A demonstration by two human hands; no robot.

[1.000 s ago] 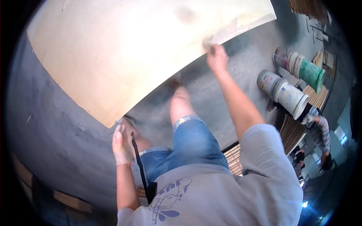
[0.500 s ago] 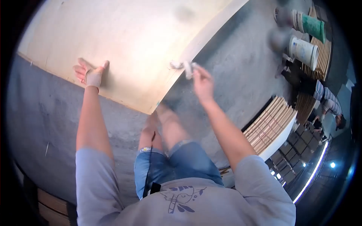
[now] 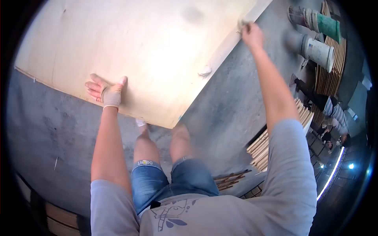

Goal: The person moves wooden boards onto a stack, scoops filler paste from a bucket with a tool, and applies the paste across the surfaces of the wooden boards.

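A large pale sheet of plywood (image 3: 157, 51) fills the upper left of the view, one corner pointing at my legs. My left hand (image 3: 108, 91), in a fingerless glove, lies with fingers spread on the board by its near edge. At the board's right edge, my right hand (image 3: 252, 36) is bare and closed, pinching a small greyish thing (image 3: 242, 24) that is too blurred to name. A whitish crumpled lump (image 3: 205, 70) rests on the board near the same edge, apart from both hands.
Grey floor (image 3: 220, 118) surrounds the board. Stacked boards (image 3: 262, 151) lie to the right, with a white bucket (image 3: 319, 53) and a green bucket (image 3: 328, 28) farther up. A person in a striped top (image 3: 332, 112) is at the far right, near more stacked boards (image 3: 332, 74).
My right hand has moved up and right along the board's edge, leaving the whitish lump behind. My left hand still lies on the board; the view has shifted slightly.
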